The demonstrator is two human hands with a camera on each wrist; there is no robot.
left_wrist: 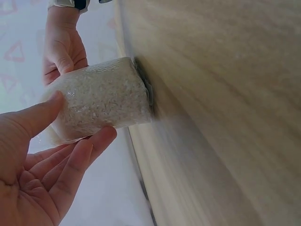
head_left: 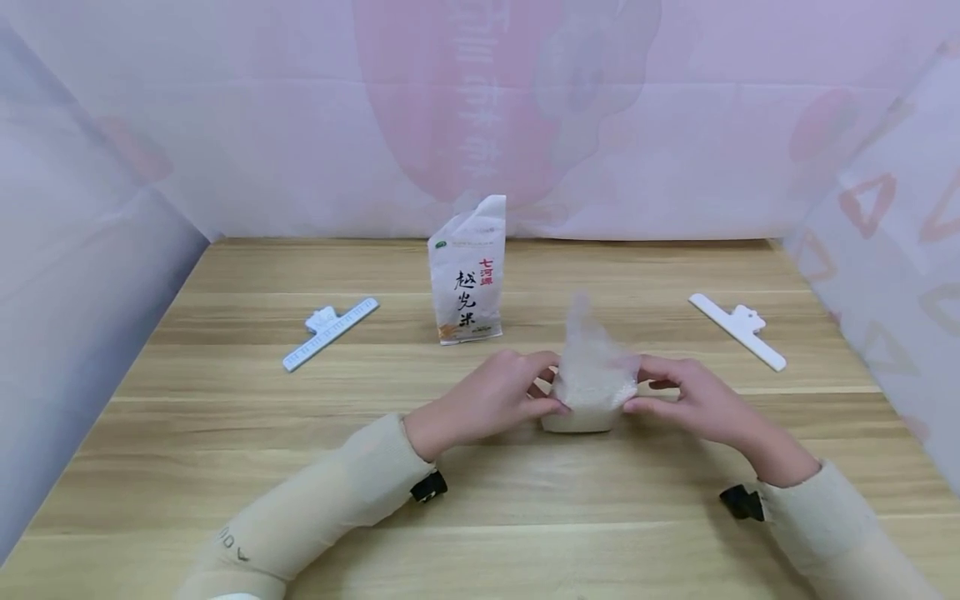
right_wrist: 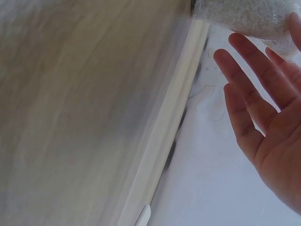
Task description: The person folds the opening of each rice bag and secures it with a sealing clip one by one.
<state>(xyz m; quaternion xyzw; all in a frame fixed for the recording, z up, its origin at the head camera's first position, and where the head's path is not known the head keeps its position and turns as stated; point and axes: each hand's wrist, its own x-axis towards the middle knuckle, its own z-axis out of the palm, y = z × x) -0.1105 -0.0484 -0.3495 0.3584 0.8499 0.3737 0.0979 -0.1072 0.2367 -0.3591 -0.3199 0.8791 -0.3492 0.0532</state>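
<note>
A clear plastic bag of rice (head_left: 588, 387) stands upright on the wooden table, its thin upper part rising to a point. My left hand (head_left: 498, 396) grips its left side, thumb in front and fingers behind; in the left wrist view the left hand (left_wrist: 51, 160) has thumb and fingertips on the bag (left_wrist: 106, 96). From the right, my right hand (head_left: 701, 400) holds the other side between thumb and fingers. The right wrist view has the right hand (right_wrist: 273, 103) with several fingers spread beside the bag (right_wrist: 249, 16), the thumb at the frame's edge.
A white paper package (head_left: 468, 275) with dark and red lettering stands behind, left of the bag. A pale blue clip (head_left: 330, 333) lies at the left of the table (head_left: 225, 417), and a white clip (head_left: 738, 329) at the right. Printed cloth walls (head_left: 675, 167) rise around the table.
</note>
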